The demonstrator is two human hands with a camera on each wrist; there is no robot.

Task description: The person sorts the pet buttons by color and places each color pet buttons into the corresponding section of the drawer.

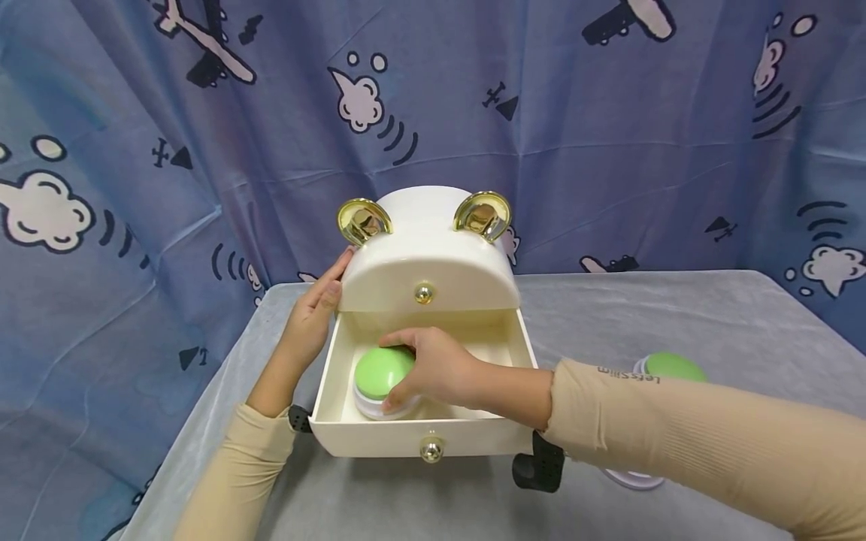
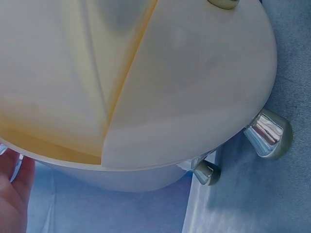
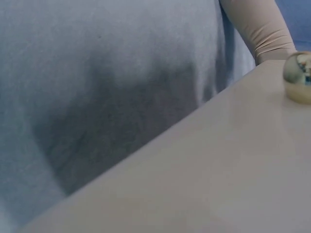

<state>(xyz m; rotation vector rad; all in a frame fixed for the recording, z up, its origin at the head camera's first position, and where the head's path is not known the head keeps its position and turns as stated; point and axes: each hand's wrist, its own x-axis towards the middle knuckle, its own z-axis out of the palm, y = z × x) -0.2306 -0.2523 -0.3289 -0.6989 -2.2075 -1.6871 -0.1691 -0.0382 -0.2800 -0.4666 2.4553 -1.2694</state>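
A white storage box (image 1: 433,255) with a rounded top and two gold ears stands on the table, its lower drawer (image 1: 358,439) pulled out. Inside the drawer, towards its left front corner, is a round white jar with a green lid (image 1: 380,370). My right hand (image 1: 443,368) grips this jar from the right, thumb in front and fingers behind. Along the box's left side my left hand (image 1: 313,319) rests with its fingers extended. Part of that hand (image 2: 14,194) shows at the left wrist view's edge. In the right wrist view, only the drawer front (image 3: 218,160) shows, not the jar.
Another green lid (image 1: 675,366) is partly hidden behind my right sleeve, and a pale round base (image 1: 634,479) peeks out below it. A grey cloth covers the table (image 1: 582,315). Behind hangs a blue patterned curtain (image 1: 433,90). Metallic feet (image 2: 269,133) hold up the box.
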